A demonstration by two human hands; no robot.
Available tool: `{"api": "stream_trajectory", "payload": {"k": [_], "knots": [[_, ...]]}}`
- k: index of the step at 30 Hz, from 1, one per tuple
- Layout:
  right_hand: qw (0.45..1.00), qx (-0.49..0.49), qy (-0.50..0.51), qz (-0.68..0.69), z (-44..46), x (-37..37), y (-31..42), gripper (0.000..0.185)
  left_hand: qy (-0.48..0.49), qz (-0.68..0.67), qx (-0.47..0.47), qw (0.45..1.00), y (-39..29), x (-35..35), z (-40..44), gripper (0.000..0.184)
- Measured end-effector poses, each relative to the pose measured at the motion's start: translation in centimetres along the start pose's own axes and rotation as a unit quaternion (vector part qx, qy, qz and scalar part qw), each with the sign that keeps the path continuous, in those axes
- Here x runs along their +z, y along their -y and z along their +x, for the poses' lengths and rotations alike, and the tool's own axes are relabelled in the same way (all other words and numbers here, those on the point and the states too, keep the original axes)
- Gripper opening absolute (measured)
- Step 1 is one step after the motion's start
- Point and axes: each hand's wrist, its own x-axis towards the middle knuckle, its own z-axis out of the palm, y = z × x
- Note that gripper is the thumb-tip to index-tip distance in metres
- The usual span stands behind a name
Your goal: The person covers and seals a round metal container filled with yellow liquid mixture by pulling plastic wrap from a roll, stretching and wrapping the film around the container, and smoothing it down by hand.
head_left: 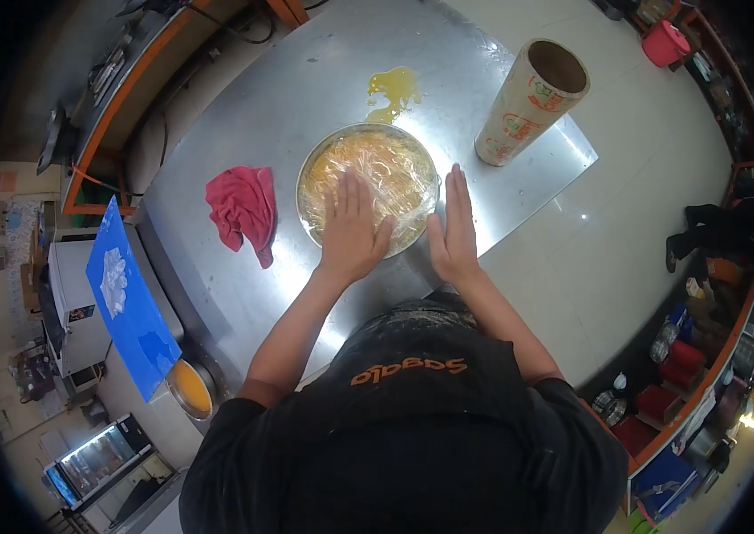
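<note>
A round metal pan [308, 157] stands on the steel table, with something yellow-orange inside. Clear plastic wrap [395, 169] is stretched over its top, wrinkled and shiny. My left hand [353, 233] lies flat on the wrap at the near left, fingers stretched out. Beside the pan's right rim is my right hand [456, 233], held on edge with its fingers straight and nothing in it. Whether it touches the rim I cannot tell.
Left of the pan lies a crumpled red cloth [243, 209]. A yellow liquid spill [392, 91] spreads behind the pan. A tall cardboard roll [528, 105] stands upright at the right. Farther left are a blue board [132, 307] and a bowl of orange liquid [190, 389]. Someone's dark-clothed legs [724, 233] show far right.
</note>
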Motion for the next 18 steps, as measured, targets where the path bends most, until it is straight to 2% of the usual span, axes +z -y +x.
{"api": "stream_trajectory", "payload": {"k": [2, 5, 6, 8, 9, 10, 12, 13, 14, 16, 17, 18], "knots": [[0.999, -0.015, 0.006, -0.035, 1.7, -0.1, 0.8, 0.063, -0.003, -0.072, 0.049, 0.996, -0.7, -0.1, 0.0, 0.066], [0.989, -0.012, 0.028, -0.145, 3.7, 0.3, 1.6, 0.063, 0.062, -0.161, 0.123, 0.977, -1.4, -1.0, -0.7, 0.06], [0.98, -0.032, 0.081, -0.181, 4.3, 0.7, 2.1, 0.063, 0.086, -0.193, 0.15, 0.966, -1.4, -1.4, -0.9, 0.058], [0.947, -0.072, 0.184, -0.255, 5.8, 1.8, 3.5, 0.063, -0.014, -0.339, 0.127, 0.932, -0.1, -1.9, -1.9, 0.031], [0.95, -0.091, 0.211, -0.214, 6.0, 3.0, 3.5, 0.059, -0.047, -0.397, 0.099, 0.911, 0.8, -2.0, -2.6, 0.022], [0.936, -0.121, 0.226, -0.239, 5.9, 3.8, 3.6, 0.059, -0.197, -0.363, 0.106, 0.904, 1.4, -1.6, -2.4, 0.017], [0.905, -0.179, 0.255, -0.291, 6.0, 4.8, 4.2, 0.059, -0.306, -0.35, -0.029, 0.885, 3.4, -1.8, -3.0, 0.016], [0.9, -0.181, 0.256, -0.302, 6.1, 5.0, 4.2, 0.059, -0.266, -0.338, -0.1, 0.897, 4.2, -2.9, -2.9, 0.013], [0.895, -0.186, 0.259, -0.313, 6.2, 5.2, 4.2, 0.059, -0.273, -0.235, -0.072, 0.93, 4.0, -3.4, -2.1, 0.016], [0.888, -0.186, 0.265, -0.326, 5.9, 5.6, 4.0, 0.06, -0.276, -0.018, -0.022, 0.961, 4.2, -4.2, -0.4, 0.027], [0.887, -0.183, 0.265, -0.33, 5.7, 5.7, 3.8, 0.06, -0.189, -0.071, -0.025, 0.979, 5.2, -2.8, -0.3, 0.045], [0.886, -0.184, 0.261, -0.337, 6.1, 5.8, 3.7, 0.06, -0.158, -0.062, -0.025, 0.985, 5.5, -1.9, -0.2, 0.047]]}}
